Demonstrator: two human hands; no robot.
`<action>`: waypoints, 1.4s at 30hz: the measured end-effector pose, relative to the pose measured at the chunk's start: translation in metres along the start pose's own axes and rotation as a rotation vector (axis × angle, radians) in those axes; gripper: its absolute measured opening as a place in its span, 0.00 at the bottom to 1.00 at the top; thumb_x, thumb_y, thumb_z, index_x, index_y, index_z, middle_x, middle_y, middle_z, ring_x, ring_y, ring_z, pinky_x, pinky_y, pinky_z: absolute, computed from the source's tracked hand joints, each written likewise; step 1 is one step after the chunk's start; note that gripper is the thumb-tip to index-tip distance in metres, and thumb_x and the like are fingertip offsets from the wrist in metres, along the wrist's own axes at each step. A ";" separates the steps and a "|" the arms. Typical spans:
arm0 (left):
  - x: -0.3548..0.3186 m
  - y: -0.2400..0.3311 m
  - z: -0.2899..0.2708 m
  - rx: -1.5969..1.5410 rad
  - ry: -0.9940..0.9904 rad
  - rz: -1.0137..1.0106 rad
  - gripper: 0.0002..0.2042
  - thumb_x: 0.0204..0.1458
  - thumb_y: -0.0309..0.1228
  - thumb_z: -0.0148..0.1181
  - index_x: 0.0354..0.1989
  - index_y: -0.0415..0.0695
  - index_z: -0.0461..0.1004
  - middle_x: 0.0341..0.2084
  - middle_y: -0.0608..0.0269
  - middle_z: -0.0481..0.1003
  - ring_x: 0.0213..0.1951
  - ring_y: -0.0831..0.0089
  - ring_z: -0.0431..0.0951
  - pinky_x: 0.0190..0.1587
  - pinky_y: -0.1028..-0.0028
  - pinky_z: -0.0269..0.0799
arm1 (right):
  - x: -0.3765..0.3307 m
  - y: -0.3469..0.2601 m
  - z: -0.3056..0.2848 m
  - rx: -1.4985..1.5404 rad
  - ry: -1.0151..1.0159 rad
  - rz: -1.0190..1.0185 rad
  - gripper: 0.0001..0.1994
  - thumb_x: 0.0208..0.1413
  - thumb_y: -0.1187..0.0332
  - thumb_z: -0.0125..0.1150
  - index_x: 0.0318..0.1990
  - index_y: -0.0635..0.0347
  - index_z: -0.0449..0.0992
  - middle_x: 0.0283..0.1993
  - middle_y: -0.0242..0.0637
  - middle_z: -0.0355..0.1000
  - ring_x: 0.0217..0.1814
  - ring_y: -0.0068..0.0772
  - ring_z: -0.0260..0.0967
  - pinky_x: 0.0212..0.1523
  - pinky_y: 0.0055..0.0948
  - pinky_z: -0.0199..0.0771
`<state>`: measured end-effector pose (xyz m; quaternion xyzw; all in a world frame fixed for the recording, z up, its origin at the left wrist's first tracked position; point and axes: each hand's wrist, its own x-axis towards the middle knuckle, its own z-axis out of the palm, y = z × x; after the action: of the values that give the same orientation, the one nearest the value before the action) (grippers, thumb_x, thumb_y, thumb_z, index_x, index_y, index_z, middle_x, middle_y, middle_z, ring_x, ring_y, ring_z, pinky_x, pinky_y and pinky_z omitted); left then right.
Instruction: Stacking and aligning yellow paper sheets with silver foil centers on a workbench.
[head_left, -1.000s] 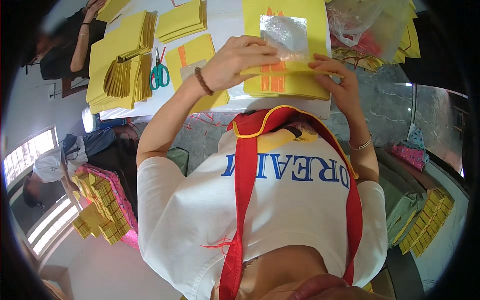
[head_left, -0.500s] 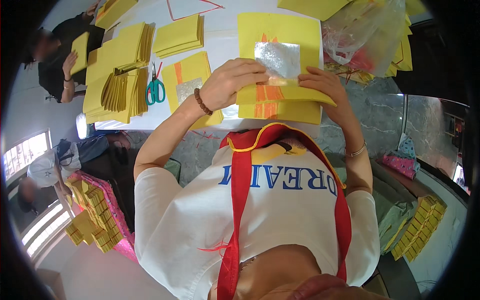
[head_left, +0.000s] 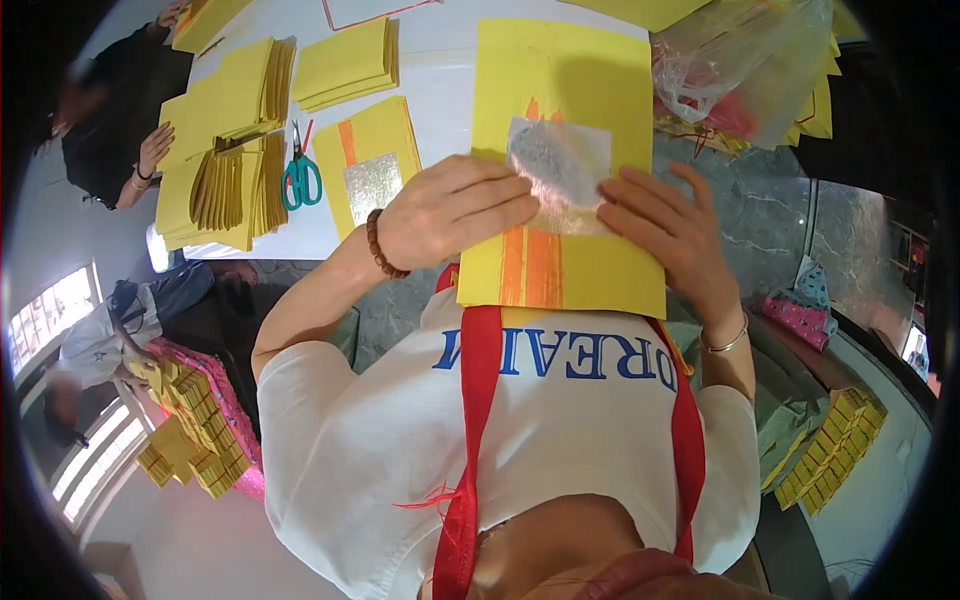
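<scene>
Before me lies a tall yellow sheet of paper (head_left: 615, 275) with orange stripes and a silver foil square (head_left: 575, 160) at its middle. Its lower edge reaches over the table's near side to my shirt. My left hand (head_left: 455, 212) lies across the sheet's left side, fingers stretched out, tips at the foil's left edge. On the right, my right hand (head_left: 670, 225) rests with spread fingers, tips touching the foil's right edge. Left of my left hand is another yellow sheet (head_left: 410, 135) with a foil square and orange stripes.
Green-handled scissors (head_left: 301, 180) lie beside stacks of folded yellow paper (head_left: 220, 190) on the left. Another yellow stack (head_left: 345, 65) sits farther back. A clear plastic bag (head_left: 740, 70) stands at the far right. A co-worker's hand (head_left: 155, 150) is at the left stacks.
The near part of the sheet, bent up in layers before, now lies flat and extends closer to me. Both hands have moved slightly nearer. The co-worker's hand no longer holds up a yellow piece.
</scene>
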<state>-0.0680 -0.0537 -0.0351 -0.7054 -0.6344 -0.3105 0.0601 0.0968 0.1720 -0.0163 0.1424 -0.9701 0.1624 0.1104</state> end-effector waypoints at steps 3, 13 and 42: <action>-0.011 0.007 0.006 -0.091 -0.052 -0.050 0.12 0.40 0.25 0.56 0.36 0.41 0.75 0.36 0.59 0.75 0.39 0.67 0.75 0.40 0.71 0.71 | -0.017 -0.006 0.018 0.154 -0.018 0.048 0.14 0.46 0.67 0.59 0.43 0.49 0.75 0.50 0.28 0.71 0.55 0.28 0.66 0.56 0.37 0.57; -0.011 0.005 0.006 -0.254 -0.088 -0.149 0.14 0.40 0.26 0.58 0.39 0.40 0.73 0.34 0.59 0.75 0.37 0.65 0.75 0.39 0.71 0.71 | -0.012 -0.003 0.022 0.240 0.085 0.143 0.14 0.42 0.67 0.62 0.39 0.52 0.75 0.42 0.29 0.73 0.43 0.31 0.68 0.47 0.33 0.59; -0.004 0.002 0.008 -0.295 -0.058 -0.082 0.08 0.41 0.27 0.56 0.32 0.43 0.73 0.37 0.60 0.76 0.37 0.68 0.76 0.36 0.73 0.70 | -0.002 -0.001 0.019 0.122 -0.169 0.033 0.19 0.45 0.60 0.58 0.49 0.41 0.73 0.57 0.18 0.66 0.55 0.32 0.59 0.54 0.41 0.45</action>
<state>-0.0632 -0.0535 -0.0433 -0.6886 -0.6118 -0.3820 -0.0753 0.0956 0.1650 -0.0338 0.1463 -0.9665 0.2104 0.0165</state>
